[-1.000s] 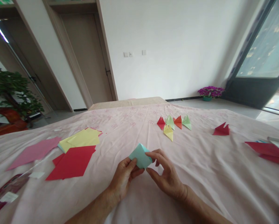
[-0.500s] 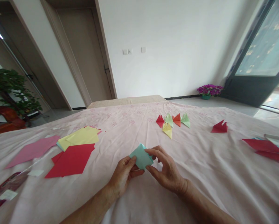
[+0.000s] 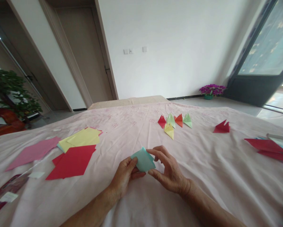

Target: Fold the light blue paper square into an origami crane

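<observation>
A small folded square of turquoise paper (image 3: 145, 160) is held above the tablecloth. My left hand (image 3: 127, 173) is closed on its left side, thumb on top and fingers underneath. On the other side, my right hand (image 3: 171, 171) has its index fingertip at the upper right edge and its thumb at the lower right corner. The paper's right edge shows slightly parted layers. Beyond the hands stand folded paper pieces: a red one (image 3: 161, 121), a yellow one (image 3: 169, 130), an orange one (image 3: 178, 120) and pale green ones (image 3: 187, 120).
Red sheets (image 3: 72, 162), yellow sheets (image 3: 81, 140) and a pink sheet (image 3: 34, 153) lie at left, near a plastic packet (image 3: 6, 192). To the right are a lone red folded piece (image 3: 222, 127) and a pile of red folded paper (image 3: 269, 149). A pink tablecloth (image 3: 122, 126) covers the table.
The turquoise paper has tilted slightly in my fingers, and its right edge layers now look a little more parted. Both hands stay in nearly the same place.
</observation>
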### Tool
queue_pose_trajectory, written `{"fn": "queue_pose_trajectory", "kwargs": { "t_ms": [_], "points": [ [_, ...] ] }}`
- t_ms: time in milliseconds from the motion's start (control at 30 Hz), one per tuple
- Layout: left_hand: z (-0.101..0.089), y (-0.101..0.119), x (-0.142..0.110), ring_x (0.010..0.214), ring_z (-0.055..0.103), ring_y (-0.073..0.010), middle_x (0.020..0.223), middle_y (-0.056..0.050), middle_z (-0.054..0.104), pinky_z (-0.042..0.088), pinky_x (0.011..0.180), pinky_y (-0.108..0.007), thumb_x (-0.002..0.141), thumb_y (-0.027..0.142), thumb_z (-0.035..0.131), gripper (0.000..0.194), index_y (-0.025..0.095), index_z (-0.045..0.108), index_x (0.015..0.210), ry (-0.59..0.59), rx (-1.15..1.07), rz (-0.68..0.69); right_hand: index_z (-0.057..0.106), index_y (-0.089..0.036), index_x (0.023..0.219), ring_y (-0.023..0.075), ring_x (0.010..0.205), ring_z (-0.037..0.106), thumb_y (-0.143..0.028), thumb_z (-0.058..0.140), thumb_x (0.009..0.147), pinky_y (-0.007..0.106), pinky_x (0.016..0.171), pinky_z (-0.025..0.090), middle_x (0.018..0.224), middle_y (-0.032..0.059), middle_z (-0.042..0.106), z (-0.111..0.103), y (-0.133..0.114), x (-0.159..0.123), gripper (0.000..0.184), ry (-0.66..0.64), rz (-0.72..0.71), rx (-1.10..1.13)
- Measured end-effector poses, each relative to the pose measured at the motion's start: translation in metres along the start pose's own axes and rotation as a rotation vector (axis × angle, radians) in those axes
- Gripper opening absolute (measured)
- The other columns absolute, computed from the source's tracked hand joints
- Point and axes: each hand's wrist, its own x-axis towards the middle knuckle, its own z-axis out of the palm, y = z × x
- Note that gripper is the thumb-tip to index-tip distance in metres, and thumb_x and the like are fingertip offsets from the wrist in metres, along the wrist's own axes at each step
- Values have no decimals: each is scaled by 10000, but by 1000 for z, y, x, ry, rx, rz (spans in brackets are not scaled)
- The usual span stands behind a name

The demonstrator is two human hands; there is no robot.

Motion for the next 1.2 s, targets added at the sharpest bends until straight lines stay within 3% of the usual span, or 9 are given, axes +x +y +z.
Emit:
{"fn": "queue_pose_trajectory", "kwargs": {
  "t_ms": [467, 767, 933, 1067, 1200],
  "points": [
    [-3, -3, 2, 927, 671, -252, 1063, -155, 689, 566, 772, -340, 810, 481, 648, 495, 97, 642, 1121, -6, 100, 32, 552, -244, 1262, 196, 927, 536, -370, 461, 933, 342, 812, 478, 1088, 80, 501, -6, -6, -1, 363, 27, 37, 111],
    [-3, -5, 1, 877, 675, -232, 976, -132, 697, 571, 758, -332, 818, 484, 636, 452, 96, 665, 1048, -46, 138, 44, 628, -222, 1077, 169, 826, 532, -304, 405, 966, 315, 719, 457, 964, 63, 535, -5, -4, 1, 262, 77, 93, 175],
    [-3, -4, 0, 873, 676, -234, 959, -124, 703, 573, 735, -325, 823, 487, 628, 431, 107, 671, 1022, -49, 134, 60, 640, -233, 1058, 141, 726, 532, -171, 531, 896, 257, 556, 428, 906, 51, 555, 2, -1, -1, 204, 129, 26, 121],
    [-2, -4, -1, 873, 678, -239, 961, -125, 704, 575, 734, -339, 817, 498, 629, 437, 109, 675, 1011, -40, 126, 62, 674, -244, 965, 130, 722, 544, -104, 577, 847, 231, 525, 419, 889, 42, 567, 4, -3, -1, 207, 180, -29, 89],
    [-1, -4, -1, 847, 682, -238, 948, -127, 706, 579, 716, -344, 799, 512, 643, 449, 108, 676, 992, -20, 119, 65, 678, -229, 910, 113, 665, 523, -118, 588, 846, 223, 513, 408, 853, 33, 570, 5, -3, 0, 157, 154, 14, 141]
  ]
}}
